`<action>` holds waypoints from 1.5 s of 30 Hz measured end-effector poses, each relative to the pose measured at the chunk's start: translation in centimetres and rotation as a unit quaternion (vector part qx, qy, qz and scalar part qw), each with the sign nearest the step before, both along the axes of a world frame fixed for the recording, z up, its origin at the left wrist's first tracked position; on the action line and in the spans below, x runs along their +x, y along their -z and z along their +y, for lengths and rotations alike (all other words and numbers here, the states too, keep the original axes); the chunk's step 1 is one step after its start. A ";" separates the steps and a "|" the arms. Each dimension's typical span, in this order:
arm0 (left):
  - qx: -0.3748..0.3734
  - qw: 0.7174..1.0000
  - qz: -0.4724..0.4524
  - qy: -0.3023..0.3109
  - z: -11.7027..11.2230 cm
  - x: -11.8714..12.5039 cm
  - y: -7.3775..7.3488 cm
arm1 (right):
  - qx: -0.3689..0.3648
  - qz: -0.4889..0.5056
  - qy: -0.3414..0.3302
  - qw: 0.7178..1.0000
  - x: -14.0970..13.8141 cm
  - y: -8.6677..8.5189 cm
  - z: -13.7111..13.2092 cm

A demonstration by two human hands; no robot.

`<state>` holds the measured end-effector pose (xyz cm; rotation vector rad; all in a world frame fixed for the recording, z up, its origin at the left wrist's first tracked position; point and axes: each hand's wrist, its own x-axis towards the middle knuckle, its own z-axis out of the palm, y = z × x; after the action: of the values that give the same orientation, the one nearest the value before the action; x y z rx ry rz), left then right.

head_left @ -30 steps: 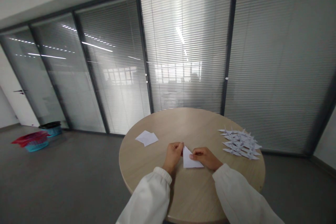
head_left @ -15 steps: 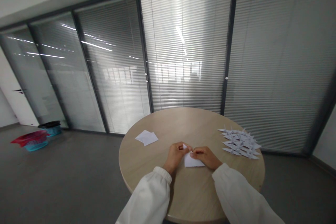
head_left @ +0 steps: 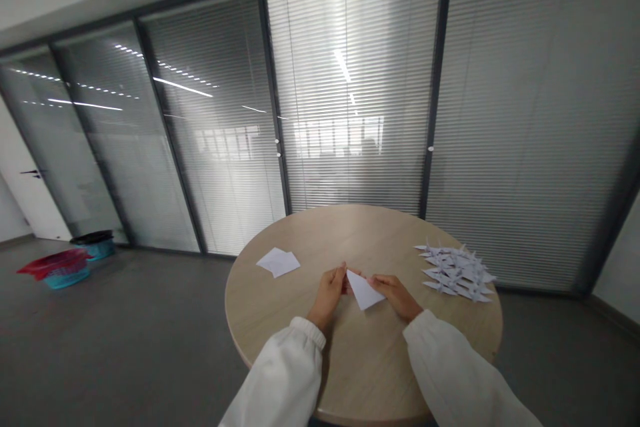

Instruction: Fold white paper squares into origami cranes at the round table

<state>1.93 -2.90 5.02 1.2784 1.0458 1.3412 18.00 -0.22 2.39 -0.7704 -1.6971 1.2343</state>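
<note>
A white folded paper triangle lies between my two hands near the middle of the round wooden table. My left hand pinches its upper left tip, fingers closed. My right hand holds the paper's right side, fingers curled on it. Both arms wear white sleeves.
Loose white sheets lie on the table's left part. A pile of several folded paper cranes sits at the right edge. Glass walls with blinds stand behind. Red and blue baskets and a dark bin sit on the floor far left.
The paper was folded down half a second ago; now it is turned and lifted into a slanted triangle. Both hands have stayed on it.
</note>
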 end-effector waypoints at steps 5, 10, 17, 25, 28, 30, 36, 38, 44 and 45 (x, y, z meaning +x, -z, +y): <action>0.015 0.994 -0.024 0.105 -0.6 0.1 -0.5 | -0.070 0.085 -0.011 0.994 0.0 0.5 0.3; 0.023 0.988 -0.039 0.151 -0.7 0.0 -0.3 | -0.100 0.126 -0.017 0.987 -0.1 0.8 0.4; 0.033 0.984 -0.046 0.167 -1.2 0.1 -0.7 | -0.095 0.119 -0.025 0.988 0.0 1.1 0.5; 0.034 0.990 -0.057 0.125 -0.7 -0.1 -0.2 | -0.074 0.112 -0.005 0.991 -0.2 0.1 0.0; 0.027 0.994 -0.056 0.088 -0.4 -0.3 -0.1 | -0.027 0.110 0.026 0.993 -0.2 -0.1 0.1; 0.017 0.997 -0.050 0.064 -0.3 -0.5 0.0 | 0.006 0.090 0.036 0.995 -0.2 -0.1 0.2; 0.006 0.998 -0.042 0.040 -0.2 -0.4 0.2 | 0.045 0.058 0.001 0.997 0.1 -0.5 -0.1; 0.001 0.999 -0.037 0.039 -0.1 -0.4 0.2 | 0.038 0.057 -0.005 0.998 0.1 -0.9 -0.4; -0.014 0.998 -0.031 0.044 -0.2 -0.4 -0.1 | 0.031 0.061 0.040 0.997 0.2 -1.6 -0.9; -0.010 0.998 -0.033 0.052 -0.3 -0.4 -0.2 | 0.034 0.067 0.045 0.996 0.3 -1.6 -0.9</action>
<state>1.52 -3.25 5.24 1.2498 0.9325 1.2822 18.27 -1.09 3.95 -0.6995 -1.5701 1.1364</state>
